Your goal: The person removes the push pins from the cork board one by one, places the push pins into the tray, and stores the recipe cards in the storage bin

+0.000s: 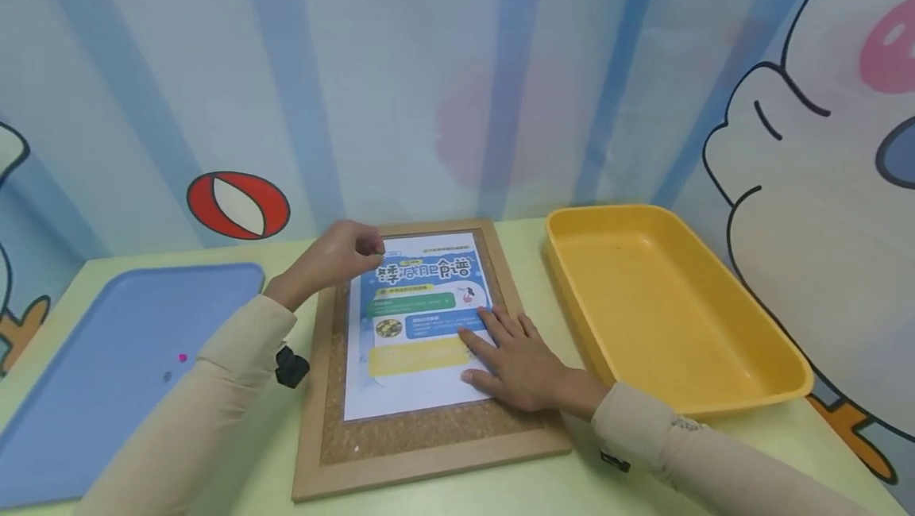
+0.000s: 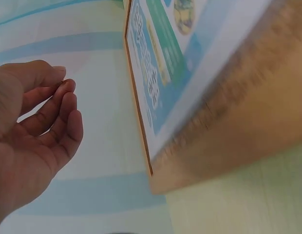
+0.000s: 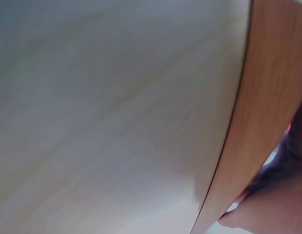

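A printed poster sheet [image 1: 429, 393] with blue, green and yellow panels lies on a wood-framed cork board [image 1: 400, 440]. My left hand [image 1: 343, 254] is over the sheet's top left corner, thumb and index fingertip pinched together. Between those fingertips a tiny dark object [image 2: 63, 82] barely shows; I cannot tell its kind. In the left wrist view the left hand [image 2: 39, 112] is beside the board's frame [image 2: 141, 117], other fingers loosely bent. With fingers spread, my right hand [image 1: 525, 369] rests on the sheet's lower right part. The right wrist view shows the wooden frame [image 3: 243, 126] close by the right hand [image 3: 268, 209].
To the left lies a blue tray [image 1: 93, 389] with a small pink piece [image 1: 182, 357] and a small grey piece [image 1: 167, 376]. A deep yellow tray [image 1: 672, 309] stands right of the board. Behind the table [image 1: 264, 437] rises a striped cartoon wall [image 1: 400, 87].
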